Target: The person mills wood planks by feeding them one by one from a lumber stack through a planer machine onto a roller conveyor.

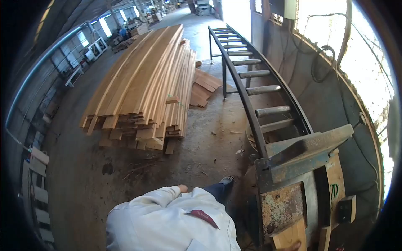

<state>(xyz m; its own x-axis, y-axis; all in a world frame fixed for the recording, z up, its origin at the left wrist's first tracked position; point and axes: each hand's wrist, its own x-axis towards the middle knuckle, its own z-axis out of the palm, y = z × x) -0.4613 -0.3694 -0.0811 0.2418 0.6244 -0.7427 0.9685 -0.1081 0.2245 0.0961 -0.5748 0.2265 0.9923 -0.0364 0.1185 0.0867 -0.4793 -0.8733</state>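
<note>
Low in the head view, my right hand (295,246) is mostly cut off by the bottom edge. Its visible fingers lie over a short wooden board (290,234), which rests on the rusty metal table of a machine (283,206). A raised metal guide (312,146) stands at the far end of this table. My left hand (183,188) shows just past the end of my white sleeve, in front of my body. The shirt hides most of it, so its fingers cannot be made out.
A large stack of long planks (134,79) sits on the concrete floor ahead to the left. Flat boards (204,85) lie beside it. From the machine, a roller conveyor (260,74) runs away along the right wall. Cables (324,62) hang by the bright window.
</note>
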